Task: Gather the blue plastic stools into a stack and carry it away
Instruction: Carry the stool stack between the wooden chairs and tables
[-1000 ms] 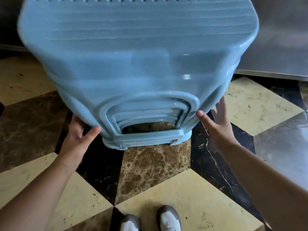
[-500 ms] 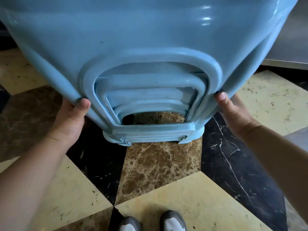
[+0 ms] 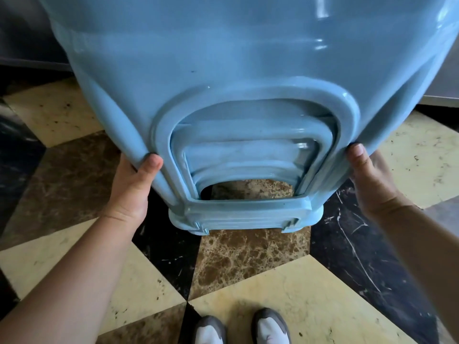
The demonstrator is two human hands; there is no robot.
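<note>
stools [image 3: 248,58]: glossy blue, nested | left hand [image 3: 131,189], right hand [image 3: 372,182] grip sides

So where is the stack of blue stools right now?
In the head view the stack of blue stools fills the upper frame, gripped between the left hand and right hand, above the marble floor.

glossy, smooth blue plastic stools [image 3: 236,58] (light glints on them); polished veined marble floor [image 3: 248,259]; dull grey metal panel [image 3: 24,33].
</note>
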